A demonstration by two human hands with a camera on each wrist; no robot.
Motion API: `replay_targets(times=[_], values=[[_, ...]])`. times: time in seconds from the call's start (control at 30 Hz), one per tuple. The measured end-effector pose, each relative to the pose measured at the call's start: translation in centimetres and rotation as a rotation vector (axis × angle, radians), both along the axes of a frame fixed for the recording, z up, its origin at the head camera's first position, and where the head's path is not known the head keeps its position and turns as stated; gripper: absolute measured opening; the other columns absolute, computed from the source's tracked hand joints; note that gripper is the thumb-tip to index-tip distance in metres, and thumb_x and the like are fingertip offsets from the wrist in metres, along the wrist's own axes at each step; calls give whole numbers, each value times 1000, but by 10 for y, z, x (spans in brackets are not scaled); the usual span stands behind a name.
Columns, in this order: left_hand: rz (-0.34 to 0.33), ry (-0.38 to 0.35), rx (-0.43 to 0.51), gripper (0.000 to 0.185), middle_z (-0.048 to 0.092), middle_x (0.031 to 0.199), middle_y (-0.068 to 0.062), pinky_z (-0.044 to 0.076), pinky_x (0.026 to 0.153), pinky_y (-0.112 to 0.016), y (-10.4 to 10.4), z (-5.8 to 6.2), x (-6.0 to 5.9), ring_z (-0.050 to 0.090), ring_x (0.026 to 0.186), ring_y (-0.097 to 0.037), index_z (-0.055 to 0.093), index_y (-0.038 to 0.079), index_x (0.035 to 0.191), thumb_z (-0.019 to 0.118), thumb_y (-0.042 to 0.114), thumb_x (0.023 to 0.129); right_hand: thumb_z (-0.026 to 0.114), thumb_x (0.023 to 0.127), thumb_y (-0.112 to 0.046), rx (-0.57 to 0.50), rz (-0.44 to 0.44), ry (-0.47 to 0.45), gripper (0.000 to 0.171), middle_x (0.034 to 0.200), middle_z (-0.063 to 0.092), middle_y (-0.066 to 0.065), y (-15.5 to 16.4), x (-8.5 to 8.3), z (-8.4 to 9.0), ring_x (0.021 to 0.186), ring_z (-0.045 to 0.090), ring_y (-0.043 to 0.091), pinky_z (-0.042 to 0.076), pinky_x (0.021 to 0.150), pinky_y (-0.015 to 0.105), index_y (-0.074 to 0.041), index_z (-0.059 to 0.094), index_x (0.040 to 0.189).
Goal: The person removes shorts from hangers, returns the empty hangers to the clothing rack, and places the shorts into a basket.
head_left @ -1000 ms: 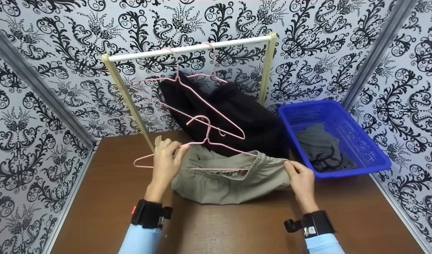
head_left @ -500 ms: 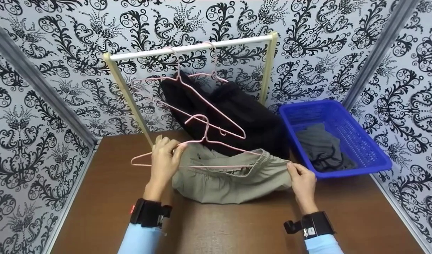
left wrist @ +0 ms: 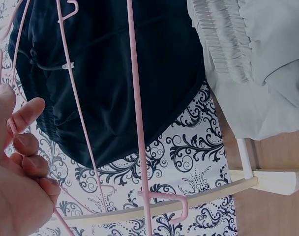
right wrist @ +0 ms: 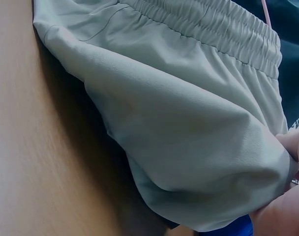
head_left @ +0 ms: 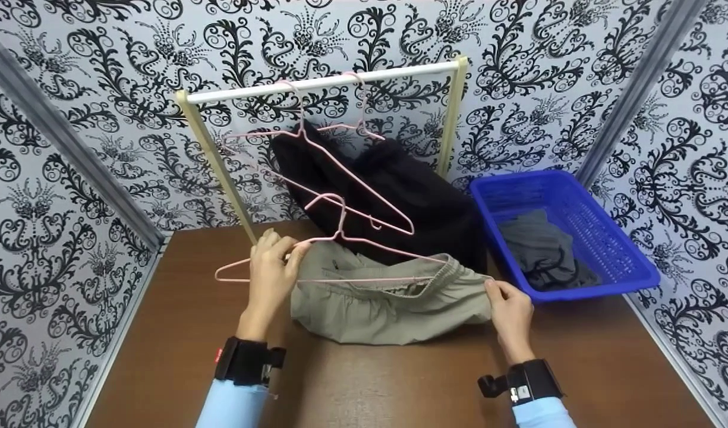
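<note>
My left hand (head_left: 271, 270) grips a pink wire hanger (head_left: 342, 224) by its left shoulder, with the hook pointing up. The hanger's right end reaches inside the gathered elastic waistband of khaki pants (head_left: 393, 318). At the waistband's right side, my right hand (head_left: 509, 312) pinches the fabric and stretches it sideways. Their leg length cannot be told. In the right wrist view, the pants (right wrist: 179, 113) droop in folds and partly hide the fingers (right wrist: 282, 211). The left wrist view has the hanger's bottom bar (left wrist: 137, 98) crossing in front of dark cloth.
Behind, a rack with a white rail (head_left: 322, 83) carries two pink hangers (head_left: 358, 178) and black clothing (head_left: 423, 178). A blue perforated basket (head_left: 613, 238) with a grey garment (head_left: 536, 244) stands at the right. Patterned walls enclose the brown table (head_left: 364, 380).
My left hand and the hanger have shifted slightly left. The right hand keeps its pinch on the pants and has moved only a touch right and down.
</note>
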State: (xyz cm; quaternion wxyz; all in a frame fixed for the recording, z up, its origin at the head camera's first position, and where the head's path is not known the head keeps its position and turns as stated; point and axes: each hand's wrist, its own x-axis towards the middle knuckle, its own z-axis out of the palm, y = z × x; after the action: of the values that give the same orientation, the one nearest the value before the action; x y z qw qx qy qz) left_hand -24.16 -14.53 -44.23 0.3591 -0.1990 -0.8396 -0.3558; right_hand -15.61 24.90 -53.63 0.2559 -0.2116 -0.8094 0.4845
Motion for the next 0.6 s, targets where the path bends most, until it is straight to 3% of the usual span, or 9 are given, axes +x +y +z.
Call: replay_targets(times=[0.1, 0.23, 0.5, 0.6], values=[[9, -10, -2, 24, 52, 73, -11, 38, 78, -52, -1, 0, 1, 58, 85, -39, 67, 3, 74, 79, 18, 88, 69, 100, -20, 7, -5, -9, 21, 92, 74, 15, 0, 0, -3, 75, 57, 13, 42, 70, 22, -2, 80, 100], [10, -12, -7, 23, 56, 75, -15, 39, 82, -54, -2, 2, 1, 62, 96, -44, 68, 3, 76, 79, 19, 88, 68, 100, -21, 14, -11, -28, 23, 96, 75, 16, 0, 1, -5, 80, 62, 21, 44, 72, 25, -2, 80, 101], [16, 26, -13, 22, 55, 74, -14, 38, 75, -52, -3, 0, 0, 55, 77, -38, 68, 4, 76, 80, 19, 86, 67, 100, -19, 24, -17, -53, 22, 97, 75, 18, 1, 0, -8, 87, 65, 32, 47, 80, 38, 0, 78, 100], [16, 29, -9, 22, 56, 75, -14, 37, 75, -52, -3, 1, 1, 55, 78, -38, 68, 3, 76, 80, 19, 87, 67, 100, -18, 24, -21, -64, 21, 92, 74, 16, 2, 0, -9, 83, 63, 30, 47, 77, 36, 0, 78, 96]])
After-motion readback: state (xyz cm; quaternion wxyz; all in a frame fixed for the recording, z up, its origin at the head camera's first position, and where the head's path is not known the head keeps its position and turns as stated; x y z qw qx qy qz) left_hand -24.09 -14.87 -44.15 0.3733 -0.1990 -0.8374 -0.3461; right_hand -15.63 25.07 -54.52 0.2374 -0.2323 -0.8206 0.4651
